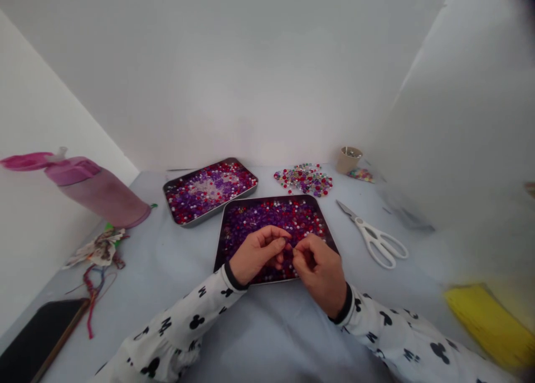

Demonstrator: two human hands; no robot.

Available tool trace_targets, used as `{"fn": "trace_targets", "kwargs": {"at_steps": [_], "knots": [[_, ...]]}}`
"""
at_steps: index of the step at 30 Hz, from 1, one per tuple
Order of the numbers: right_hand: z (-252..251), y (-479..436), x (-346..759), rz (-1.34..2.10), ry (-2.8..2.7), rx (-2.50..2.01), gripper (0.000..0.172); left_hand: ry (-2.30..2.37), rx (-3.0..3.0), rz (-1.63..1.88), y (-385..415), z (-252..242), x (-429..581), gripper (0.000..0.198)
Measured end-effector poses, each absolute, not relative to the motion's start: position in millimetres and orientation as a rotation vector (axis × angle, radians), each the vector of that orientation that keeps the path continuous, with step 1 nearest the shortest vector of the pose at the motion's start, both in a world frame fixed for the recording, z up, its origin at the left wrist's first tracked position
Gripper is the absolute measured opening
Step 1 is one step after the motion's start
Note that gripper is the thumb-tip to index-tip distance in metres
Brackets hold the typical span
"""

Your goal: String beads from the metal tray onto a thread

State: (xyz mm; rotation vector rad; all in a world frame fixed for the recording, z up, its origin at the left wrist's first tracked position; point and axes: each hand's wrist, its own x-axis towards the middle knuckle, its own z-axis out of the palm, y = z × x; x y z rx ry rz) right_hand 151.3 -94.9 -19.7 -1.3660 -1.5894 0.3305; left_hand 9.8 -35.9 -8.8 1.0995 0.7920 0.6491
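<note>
Both hands meet over a dark tray point(234, 211) full of purple, red and clear beads. My left hand point(262, 251) has its thumb and fingertips pinched together; whatever is between them is too small to make out. Close beside it, my right hand point(318, 265) also pinches with thumb and forefinger, its other fingers curled in. Their fingertips are nearly touching. A second metal tray point(209, 189) of purple, red and clear beads sits behind on the left. A loose pile of mixed beads point(304, 179) lies behind the near tray.
White-handled scissors point(378, 240) lie at the right, blades partly apart. Behind them stand a small cup point(349, 159) and a bag of coloured beads point(361, 175). A pink bottle point(100, 193), coloured threads point(92, 288) and a phone point(39, 338) occupy the left. Something yellow point(491, 321) is at right.
</note>
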Motion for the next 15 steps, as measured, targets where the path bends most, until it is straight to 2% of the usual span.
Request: {"fn": "trace_targets", "kwargs": {"at_steps": [15], "knots": [[-21.6, -94.4, 151.6, 0.346, -1.577, -1.349, 0.013, 0.74, 1.194, 0.657, -36.1, -7.7, 9.5, 0.03]]}}
